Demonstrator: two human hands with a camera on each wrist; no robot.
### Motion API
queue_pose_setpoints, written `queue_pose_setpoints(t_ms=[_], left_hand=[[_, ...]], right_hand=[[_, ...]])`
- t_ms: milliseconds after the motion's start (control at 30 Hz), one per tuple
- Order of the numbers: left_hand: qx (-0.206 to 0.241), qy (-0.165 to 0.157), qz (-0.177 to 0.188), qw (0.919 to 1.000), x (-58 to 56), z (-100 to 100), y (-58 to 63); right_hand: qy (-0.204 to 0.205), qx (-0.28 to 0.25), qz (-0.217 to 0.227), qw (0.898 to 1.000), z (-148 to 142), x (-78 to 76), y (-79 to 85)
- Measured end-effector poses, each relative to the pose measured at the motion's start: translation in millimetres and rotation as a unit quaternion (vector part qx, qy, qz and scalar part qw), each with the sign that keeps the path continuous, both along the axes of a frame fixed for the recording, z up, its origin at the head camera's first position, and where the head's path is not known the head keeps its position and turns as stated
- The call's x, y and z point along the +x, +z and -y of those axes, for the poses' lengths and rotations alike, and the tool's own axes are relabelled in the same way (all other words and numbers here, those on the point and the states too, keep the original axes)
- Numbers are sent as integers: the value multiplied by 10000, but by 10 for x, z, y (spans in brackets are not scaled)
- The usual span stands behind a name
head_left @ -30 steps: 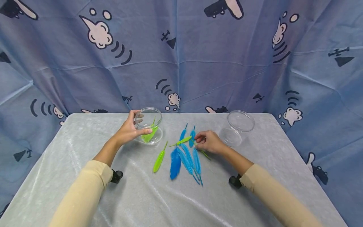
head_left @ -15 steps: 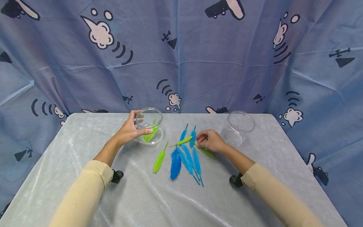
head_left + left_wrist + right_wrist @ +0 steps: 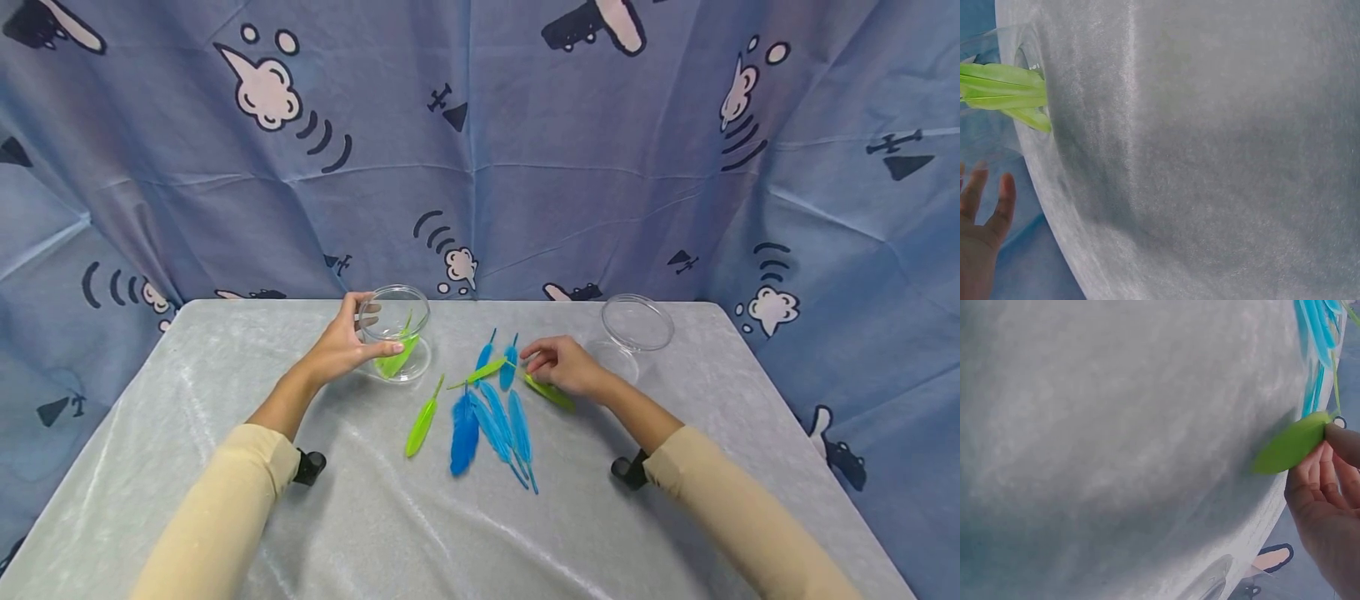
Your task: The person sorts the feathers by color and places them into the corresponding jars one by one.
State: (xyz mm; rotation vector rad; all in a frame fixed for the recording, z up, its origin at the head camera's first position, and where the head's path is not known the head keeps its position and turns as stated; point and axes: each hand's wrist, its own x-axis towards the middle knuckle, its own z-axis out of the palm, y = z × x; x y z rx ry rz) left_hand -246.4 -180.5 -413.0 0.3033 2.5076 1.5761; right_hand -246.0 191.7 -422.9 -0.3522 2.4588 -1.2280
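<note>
My left hand [image 3: 337, 346] holds a clear round jar [image 3: 427, 317] at the back left of the table, thumb in front and fingers behind. Green feathers [image 3: 1004, 90] stand inside it. In the head view my right hand [image 3: 562, 365] pinches a green feather [image 3: 551, 394] by its quill end, just above the cloth. The right wrist view shows this feather's broad vane [image 3: 1291, 444] pointing away from the fingertips. Left of the right hand, another green feather [image 3: 487, 372] lies across several blue feathers [image 3: 464, 433]. One more green feather [image 3: 422, 427] lies apart, nearer the jar.
A second clear jar [image 3: 637, 347] stands at the back right, just beyond my right hand. Pale grey cloth [image 3: 450, 550] covers the table. A blue patterned curtain [image 3: 570, 208] hangs right behind the back edge.
My right hand has drawn slightly right and up with the green feather, whose vane now shows more beneath the hand. My left hand and the jar have stayed still.
</note>
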Motion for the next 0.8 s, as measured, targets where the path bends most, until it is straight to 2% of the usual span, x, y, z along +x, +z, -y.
queue_pose_setpoints(t_ms=[233,700,800], left_hand=[[14,-8,-4,10000,-2,-1,11],[70,-4,36,10000,-10,-10,5],[45,-2,56,10000,-4,-7,7]], right_hand=[[-196,-420,-156,9988,3,-15,60],[-667,-692,-500,9941,57,-84,240],[-775,-790,-418,9930,78,-97,297]])
